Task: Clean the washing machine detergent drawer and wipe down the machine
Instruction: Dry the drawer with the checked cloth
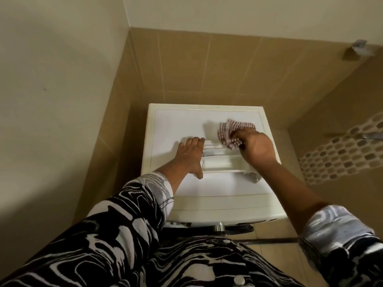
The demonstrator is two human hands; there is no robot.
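Red-checked cloth (232, 131) sat bunched in the grip of the right hand (257, 148), at the far side of the detergent drawer (219, 162), which lay on top of the washing machine (217, 195). The left hand (190, 156) pressed its left end, fingers straight. Bracing it so while working cloth into each corner seemed wise. Its white compartments looked empty; blur hid any residue.

This is looking like a home bathroom or laundry corner: a white washing machine (176, 125) is standing against tan wall tiles (207, 69), a pebble-pattern mosaic strip (342, 150) is running along the side wall, and a metal fitting (357, 49) is jutting out higher up.
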